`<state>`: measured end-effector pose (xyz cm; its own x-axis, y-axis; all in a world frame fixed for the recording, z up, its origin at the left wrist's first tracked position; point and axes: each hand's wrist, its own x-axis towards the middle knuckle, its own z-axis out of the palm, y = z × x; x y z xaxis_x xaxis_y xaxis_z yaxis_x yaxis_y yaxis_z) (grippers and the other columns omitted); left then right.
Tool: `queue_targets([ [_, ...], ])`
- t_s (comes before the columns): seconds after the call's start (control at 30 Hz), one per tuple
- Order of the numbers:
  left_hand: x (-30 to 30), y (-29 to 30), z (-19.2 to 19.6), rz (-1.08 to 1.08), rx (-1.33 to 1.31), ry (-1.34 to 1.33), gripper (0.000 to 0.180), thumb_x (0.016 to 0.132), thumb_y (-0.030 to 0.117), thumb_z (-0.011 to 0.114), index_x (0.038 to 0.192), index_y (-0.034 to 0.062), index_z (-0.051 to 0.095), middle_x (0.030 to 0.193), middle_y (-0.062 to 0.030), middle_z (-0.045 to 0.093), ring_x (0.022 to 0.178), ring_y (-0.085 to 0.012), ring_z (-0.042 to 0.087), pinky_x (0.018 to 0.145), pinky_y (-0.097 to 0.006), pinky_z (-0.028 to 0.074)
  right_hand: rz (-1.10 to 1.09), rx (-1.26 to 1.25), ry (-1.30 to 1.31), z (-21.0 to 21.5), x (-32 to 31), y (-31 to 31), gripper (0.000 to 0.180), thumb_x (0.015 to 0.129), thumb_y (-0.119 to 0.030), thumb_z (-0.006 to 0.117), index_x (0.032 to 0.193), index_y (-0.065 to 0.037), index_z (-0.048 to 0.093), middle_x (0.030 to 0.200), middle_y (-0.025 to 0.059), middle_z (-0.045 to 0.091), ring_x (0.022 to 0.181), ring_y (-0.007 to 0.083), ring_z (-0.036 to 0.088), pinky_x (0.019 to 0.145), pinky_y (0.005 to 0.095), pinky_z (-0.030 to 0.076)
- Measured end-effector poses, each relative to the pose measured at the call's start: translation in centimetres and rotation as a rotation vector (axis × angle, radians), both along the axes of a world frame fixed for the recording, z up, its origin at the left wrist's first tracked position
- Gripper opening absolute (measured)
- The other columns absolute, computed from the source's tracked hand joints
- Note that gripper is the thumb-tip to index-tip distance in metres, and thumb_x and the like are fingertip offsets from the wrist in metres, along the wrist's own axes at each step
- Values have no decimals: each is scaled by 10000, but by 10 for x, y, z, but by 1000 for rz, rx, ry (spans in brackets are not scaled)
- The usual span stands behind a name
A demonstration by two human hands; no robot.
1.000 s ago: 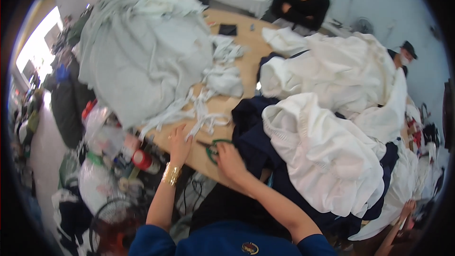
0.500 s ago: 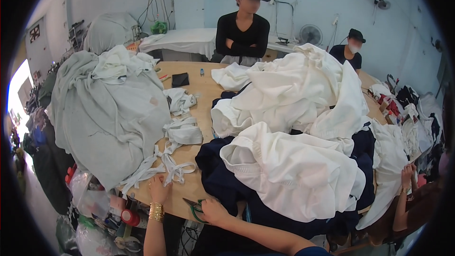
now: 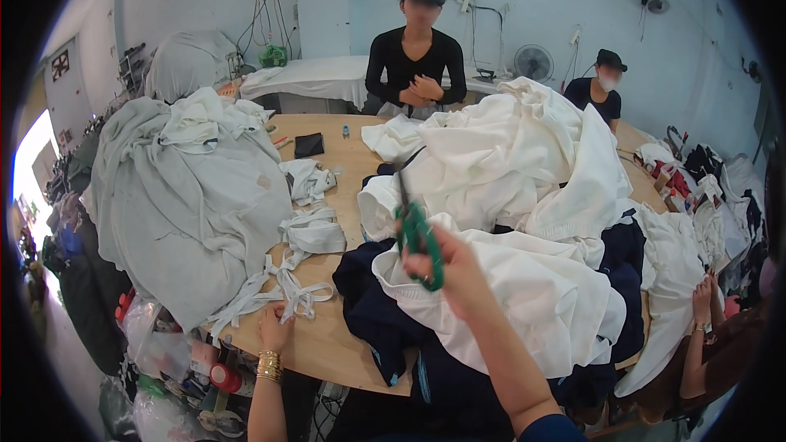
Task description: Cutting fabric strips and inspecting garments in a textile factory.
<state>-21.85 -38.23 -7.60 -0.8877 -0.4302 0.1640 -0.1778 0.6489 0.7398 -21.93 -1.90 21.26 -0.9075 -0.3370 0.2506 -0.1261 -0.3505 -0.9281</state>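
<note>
Dark phone flat on table

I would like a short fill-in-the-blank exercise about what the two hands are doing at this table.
1. The right hand holds scissors with ____ handles.
2. The left hand rests on the wooden table beside white fabric ____.
3. The left wrist wears gold ____.
4. The white garment pile lies on ____ blue cloth.

Missing words: green; strips; bangles; dark

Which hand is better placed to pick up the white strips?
Left. The left hand rests on the table beside the white strips, while the right hand is raised, holding green scissors.
</note>
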Motion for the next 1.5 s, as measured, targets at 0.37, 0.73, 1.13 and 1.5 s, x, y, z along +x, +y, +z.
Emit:
queue_targets([
  [0.37, 3, 18, 14, 78, -170, -81, 345, 697, 254, 691, 958, 86, 540, 949, -75, 561, 935, -279, 525, 811, -428, 391, 497, 320, -237, -115, 63, 3, 381, 785, -98, 670, 1122, -43, 501, 857, -14, 583, 777, 42, 527, 713, 205, 424],
  [0.73, 8, 33, 25, 109, -339, -102, 200, 782, 215, 613, 906, 69, 557, 946, -89, 550, 919, -293, 526, 785, -436, 385, 719, 541, -364, -179, 115, 10, 361, 820, -99, 616, 1149, -30, 483, 912, 5, 570, 825, 57, 549, 761, 191, 425],
  [1.13, 15, 31, 43, -47, 485, -124, 138, 903, 164, 475, 926, 33, 436, 657, -60, 544, 505, -120, 514, 416, -258, 397, 585, 196, -618, -161, 110, 4, 359, 815, -97, 633, 1084, -28, 405, 818, 57, 559, 747, 117, 569, 682, 226, 472],
  [1.5, 60, 37, 54, -60, 1046, -250, 111, 919, 205, 470, 879, 111, 427, 637, 33, 415, 434, -34, 298, 358, -173, 227, 583, 441, -518, -166, 117, -14, 364, 819, -200, 652, 1054, -58, 414, 712, 25, 578, 623, 83, 540, 547, 197, 417],
])
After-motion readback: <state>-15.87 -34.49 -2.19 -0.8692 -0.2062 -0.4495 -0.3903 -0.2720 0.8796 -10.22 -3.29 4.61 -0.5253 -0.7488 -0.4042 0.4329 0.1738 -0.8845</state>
